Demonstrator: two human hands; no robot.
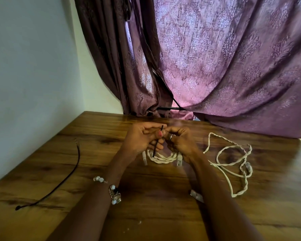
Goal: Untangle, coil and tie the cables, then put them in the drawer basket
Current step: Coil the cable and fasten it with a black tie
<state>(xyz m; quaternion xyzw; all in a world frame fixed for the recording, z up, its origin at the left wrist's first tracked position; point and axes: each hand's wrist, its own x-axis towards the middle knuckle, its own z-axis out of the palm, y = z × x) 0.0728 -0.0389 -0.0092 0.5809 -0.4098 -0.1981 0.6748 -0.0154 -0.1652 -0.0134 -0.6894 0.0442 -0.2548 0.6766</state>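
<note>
Coiled white cable: on wooden table, hanging below both hands. Black tie: pinched by left hand; right hand curled round coil. Second white cable: loose, right. Spare black tie: left.

both hands, left hand and right hand, are gripping a black tie over a coiled white cable lying on the wooden table.

A big brown wooden table with dark wavy lines fills the bottom, and it is shiny on the right side. A plain pale wall stands on the left. Behind the table hangs a purple curtain with flower shapes, and light glows through it.
</note>
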